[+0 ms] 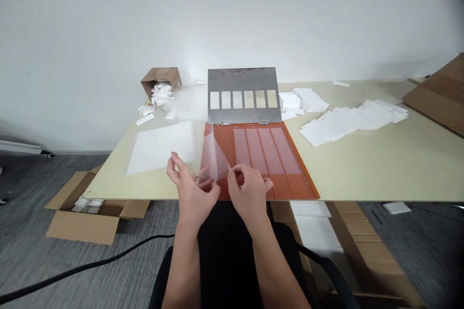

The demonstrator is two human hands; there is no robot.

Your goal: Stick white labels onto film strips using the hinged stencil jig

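Observation:
A clear plastic film [213,154], curled and standing upright, is between my hands over the left part of an orange board [290,183]. My right hand [248,190] pinches the film's right corner between thumb and forefinger. Its lower edge is at the thumb and lower fingers of my left hand [194,195], whose forefinger points up, apart from it. Several pale translucent strips [266,149] lie side by side on the board. Hinged to the board's far edge, a grey metal plate [242,79] leans up with a row of small white to cream rectangles.
White sheets [163,147] lie at left, near a tipped carton [161,77] spilling white scraps. Fanned white cards [351,118] and small stacks [308,100] are at right. An open carton [87,224] stands on the floor, and another box [440,94] is at far right.

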